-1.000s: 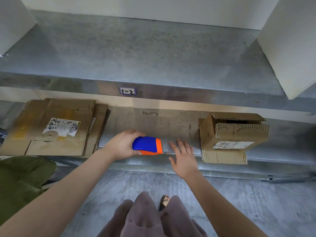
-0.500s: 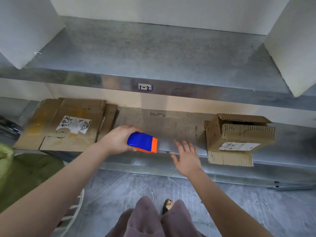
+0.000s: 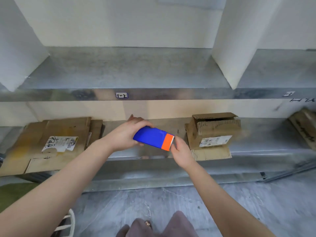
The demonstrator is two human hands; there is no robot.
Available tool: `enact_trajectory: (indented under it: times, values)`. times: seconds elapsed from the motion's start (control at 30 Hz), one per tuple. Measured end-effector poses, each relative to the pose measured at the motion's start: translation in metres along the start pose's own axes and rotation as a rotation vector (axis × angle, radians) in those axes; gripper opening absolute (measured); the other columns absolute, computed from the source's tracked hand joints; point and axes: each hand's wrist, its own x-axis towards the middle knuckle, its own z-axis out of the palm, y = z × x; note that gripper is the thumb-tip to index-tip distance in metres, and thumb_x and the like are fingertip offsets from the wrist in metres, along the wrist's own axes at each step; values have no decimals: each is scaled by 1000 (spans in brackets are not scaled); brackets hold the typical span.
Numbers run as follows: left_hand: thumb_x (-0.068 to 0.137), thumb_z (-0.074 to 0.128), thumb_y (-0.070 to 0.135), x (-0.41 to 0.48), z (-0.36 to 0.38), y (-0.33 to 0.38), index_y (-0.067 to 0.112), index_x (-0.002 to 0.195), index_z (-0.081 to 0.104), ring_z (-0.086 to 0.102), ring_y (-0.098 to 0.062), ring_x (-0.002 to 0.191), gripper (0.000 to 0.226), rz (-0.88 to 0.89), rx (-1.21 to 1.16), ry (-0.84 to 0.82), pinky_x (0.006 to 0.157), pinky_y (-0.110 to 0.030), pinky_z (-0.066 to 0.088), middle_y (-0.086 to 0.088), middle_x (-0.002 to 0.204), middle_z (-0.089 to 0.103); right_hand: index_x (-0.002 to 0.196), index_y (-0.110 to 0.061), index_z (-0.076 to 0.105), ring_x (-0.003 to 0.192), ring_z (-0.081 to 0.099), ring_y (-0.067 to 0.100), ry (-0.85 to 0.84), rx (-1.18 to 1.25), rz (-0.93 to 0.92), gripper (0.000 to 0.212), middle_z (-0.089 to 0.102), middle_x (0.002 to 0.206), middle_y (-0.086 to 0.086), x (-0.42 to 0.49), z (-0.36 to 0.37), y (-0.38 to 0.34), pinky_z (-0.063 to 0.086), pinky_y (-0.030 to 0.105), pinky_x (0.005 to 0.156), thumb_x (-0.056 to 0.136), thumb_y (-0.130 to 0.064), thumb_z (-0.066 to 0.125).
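1. On the front edge of the upper shelf (image 3: pixel 128 72), a small sticker (image 3: pixel 121 95) is showing what reads as "1-2". Dark handwriting (image 3: pixel 302 100) further right along that edge is not reading clearly.
2. A white label (image 3: pixel 59 143) is lying on the flattened cardboard (image 3: pixel 34 134) at the left of the lower shelf (image 3: pixel 265 142). It is carrying black handwritten characters and small print, neither of them legible.
3. A printed label (image 3: pixel 215 141) is facing out from the open carton (image 3: pixel 215 127) at the right of that shelf. Its text is too small to read.
4. No writing is showing on the blue packet (image 3: pixel 150 138), only its orange end with a serrated edge.
5. Both forearms are reaching forward from the bottom corners and converging over the lower shelf's front edge.
6. The left hand (image 3: pixel 126 134) is grasping the packet's blue end, its fingers (image 3: pixel 142 123) curling over the top and the thumb tucking underneath.
7. The right hand (image 3: pixel 181 150) is meeting the orange end from the right, its fingers curling in against the serrated edge and pinching it.
8. The packet is hanging between the two hands, clear of the lower shelf, and is tilting down toward the right. It is sitting between the flattened cardboard and the open carton, and is touching neither.
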Motion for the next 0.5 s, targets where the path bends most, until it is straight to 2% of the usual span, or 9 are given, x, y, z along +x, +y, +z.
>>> enact_trajectory:
  times: [0.13, 0.23, 0.33, 0.5]
  values:
    - [69, 81, 18, 18, -1, 22, 20, 122, 55, 46, -10, 105, 58, 46, 17, 29, 94, -23, 30, 6, 115, 58, 110, -15, 62, 91, 57, 15, 127, 69, 7, 22, 65, 102, -1, -11, -29, 1, 39, 27, 75, 93, -8, 50]
    - [70, 82, 17, 30, 4, 38, 22, 123, 55, 45, -9, 105, 59, 18, -2, 53, 92, -11, 28, 13, 115, 52, 86, -17, 61, 77, 57, 14, 221, 96, 17, 9, 65, 83, -5, -16, -56, 7, 45, 30, 69, 91, -12, 56]
    - [70, 83, 19, 45, 13, 60, 23, 125, 54, 46, -5, 108, 62, -12, -51, 68, 92, -5, 29, 18, 115, 51, 78, -20, 61, 76, 57, 12, 287, 76, 13, 14, 65, 78, -7, -17, -94, 14, 39, 24, 67, 88, -11, 59]
    - [71, 85, 24, 77, 30, 96, 20, 127, 56, 48, -1, 108, 63, -41, -101, 111, 91, -1, 30, 18, 116, 53, 77, -21, 64, 76, 58, 14, 296, 23, 75, 10, 65, 77, -8, -13, -162, 39, 41, 27, 66, 87, -22, 64]
